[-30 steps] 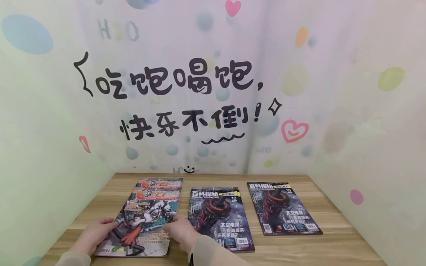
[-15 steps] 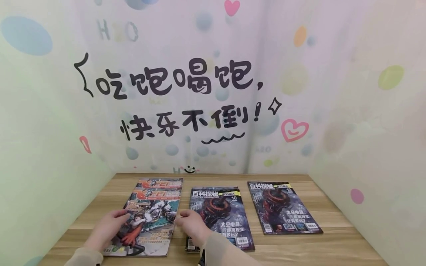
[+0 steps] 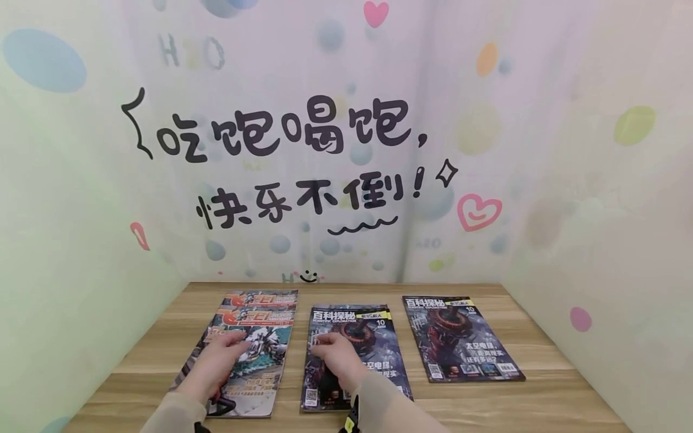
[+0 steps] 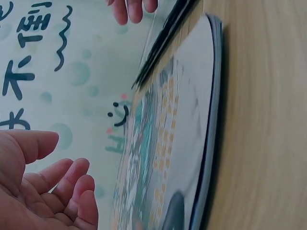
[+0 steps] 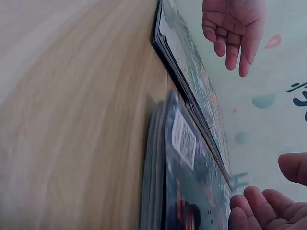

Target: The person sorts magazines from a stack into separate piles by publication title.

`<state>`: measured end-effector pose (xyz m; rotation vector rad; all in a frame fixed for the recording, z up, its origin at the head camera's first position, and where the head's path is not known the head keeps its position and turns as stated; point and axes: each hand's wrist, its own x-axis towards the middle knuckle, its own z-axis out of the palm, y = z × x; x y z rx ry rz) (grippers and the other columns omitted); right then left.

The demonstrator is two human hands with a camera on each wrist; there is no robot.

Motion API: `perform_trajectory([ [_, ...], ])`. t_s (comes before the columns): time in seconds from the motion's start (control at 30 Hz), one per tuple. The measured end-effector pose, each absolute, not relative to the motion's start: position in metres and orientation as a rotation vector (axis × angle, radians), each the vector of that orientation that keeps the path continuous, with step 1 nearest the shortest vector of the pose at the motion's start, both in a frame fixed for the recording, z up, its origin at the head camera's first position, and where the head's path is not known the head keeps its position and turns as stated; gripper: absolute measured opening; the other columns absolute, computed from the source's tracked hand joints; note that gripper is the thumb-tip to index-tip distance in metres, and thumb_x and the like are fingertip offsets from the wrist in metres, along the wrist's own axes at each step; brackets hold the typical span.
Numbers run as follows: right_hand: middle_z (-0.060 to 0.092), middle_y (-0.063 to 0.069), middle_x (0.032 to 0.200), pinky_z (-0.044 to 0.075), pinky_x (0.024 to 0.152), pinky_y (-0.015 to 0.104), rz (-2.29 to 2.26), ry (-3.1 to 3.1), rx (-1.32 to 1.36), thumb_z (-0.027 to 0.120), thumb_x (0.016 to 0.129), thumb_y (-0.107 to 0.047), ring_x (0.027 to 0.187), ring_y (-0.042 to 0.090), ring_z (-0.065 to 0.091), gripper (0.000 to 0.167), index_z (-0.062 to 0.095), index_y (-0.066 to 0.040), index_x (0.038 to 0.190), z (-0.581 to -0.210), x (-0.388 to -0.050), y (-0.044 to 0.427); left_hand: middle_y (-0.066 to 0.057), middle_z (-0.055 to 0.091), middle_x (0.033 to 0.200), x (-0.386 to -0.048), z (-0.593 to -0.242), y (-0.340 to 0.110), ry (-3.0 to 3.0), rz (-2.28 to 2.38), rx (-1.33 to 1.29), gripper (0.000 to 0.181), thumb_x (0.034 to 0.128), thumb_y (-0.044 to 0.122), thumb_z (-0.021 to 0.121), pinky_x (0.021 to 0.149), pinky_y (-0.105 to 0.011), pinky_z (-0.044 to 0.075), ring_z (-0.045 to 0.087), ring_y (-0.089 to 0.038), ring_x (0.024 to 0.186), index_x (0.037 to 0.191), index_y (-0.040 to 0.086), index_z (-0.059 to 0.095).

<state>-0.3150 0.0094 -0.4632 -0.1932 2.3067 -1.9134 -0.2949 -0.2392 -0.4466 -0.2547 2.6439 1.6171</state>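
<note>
Two overlapping magazine piles lie on the table in the head view: colourful comic magazines (image 3: 260, 361) on the left and dark science magazines (image 3: 325, 385) in the middle. Above the colourful pile hovers my left hand (image 3: 216, 361), its fingers relaxed and holding nothing. My right hand (image 3: 342, 358) is over the dark pile, also holding nothing. Both wrist views show a gap between the hands and the covers: the left hand (image 4: 57, 187) has loosely bent fingers, and the right hand (image 5: 268, 208) has its thumb apart from its fingers. Parts of both covers are hidden behind the hands.
A further dark science magazine (image 3: 460, 340) lies at the right, slightly angled. The wooden table (image 3: 465, 403) meets a printed fabric wall (image 3: 346, 258) at the back, with side walls at left and right.
Both hands have left the edges of the colourful pile and moved right. The left now hovers over that pile, the right over the dark middle pile. The magazines look unmoved.
</note>
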Motion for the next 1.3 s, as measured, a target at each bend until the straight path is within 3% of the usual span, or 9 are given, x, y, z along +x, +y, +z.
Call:
perform_trajectory([
  [0.23,0.055,0.019,0.125,0.039,0.097,0.057,-1.942,2.285,-0.160,0.062,0.091,-0.015,0.111,0.036,0.054,0.047,0.051,0.006,0.132,-0.464,-0.320,0.033,-0.026,0.049,0.135,-0.299,-0.453,-0.216,2.648,1.651,-0.233,0.053,0.0968,0.032,0.055,0.093,-0.057,0.043,0.052,-0.040,0.116,0.137,-0.002,0.048],
  [0.6,0.055,0.020,0.125,0.040,0.096,0.058,-1.915,2.307,-0.170,0.060,0.094,-0.017,0.108,0.035,0.054,0.049,0.047,0.008,0.134,-0.469,-0.327,0.067,-0.026,0.052,0.130,-0.305,-0.457,-0.183,2.631,1.700,-0.160,0.050,0.0956,0.027,0.057,0.091,-0.051,0.047,0.052,-0.039,0.115,0.133,-0.005,0.050],
  [0.9,0.052,0.025,0.127,0.041,0.095,0.055,-1.924,2.283,-0.187,0.057,0.096,-0.018,0.109,0.038,0.053,0.053,0.040,0.011,0.137,-0.467,-0.329,0.093,-0.023,0.056,0.125,-0.307,-0.460,-0.163,2.585,1.745,-0.110,0.047,0.0964,0.023,0.056,0.081,-0.045,0.051,0.058,-0.031,0.102,0.134,-0.006,0.050],
  [1.3,0.051,0.029,0.129,0.040,0.098,0.055,-1.960,2.348,-0.021,0.057,0.095,-0.016,0.113,0.041,0.052,0.053,0.040,0.011,0.138,-0.471,-0.333,0.126,-0.018,0.060,0.112,-0.310,-0.468,-0.140,2.555,1.829,-0.095,0.043,0.0949,0.020,0.058,0.071,-0.036,0.048,0.058,-0.026,0.090,0.127,-0.008,0.054],
])
